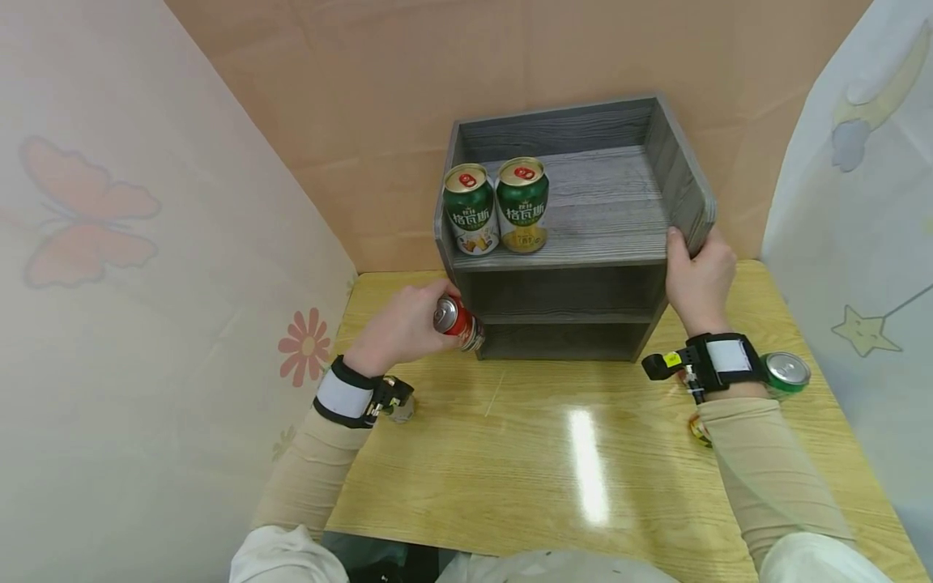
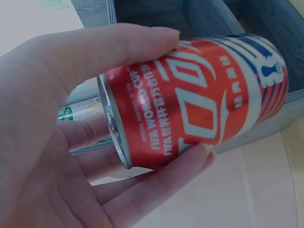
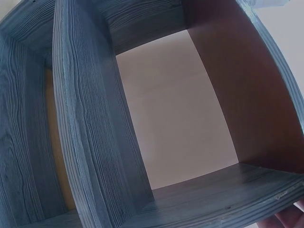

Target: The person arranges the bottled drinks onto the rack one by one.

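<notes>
My left hand (image 1: 408, 324) holds a red soda can (image 1: 461, 320), tilted, beside the lower left of a grey wooden shelf (image 1: 605, 194). In the left wrist view, thumb and fingers curl round the can (image 2: 204, 99), which has white lettering and a blue striped band. At the shelf's right side panel, my right hand (image 1: 703, 279) grips the front edge, thumb on the inner side. Only a few of its fingers (image 3: 289, 216) show in the right wrist view's corner. Two green-and-white cans (image 1: 472, 212) (image 1: 522, 209) stand side by side at the left of the top level.
The shelf's two lower levels (image 1: 561, 340) face me. A green can (image 1: 787, 371) stands right of my right wrist, and a yellowish can (image 1: 700, 431) is partly hidden under that forearm. Below my left wrist another can (image 1: 401, 410) shows partly. Printed sheets (image 1: 182, 243) flank the wooden table (image 1: 525, 461).
</notes>
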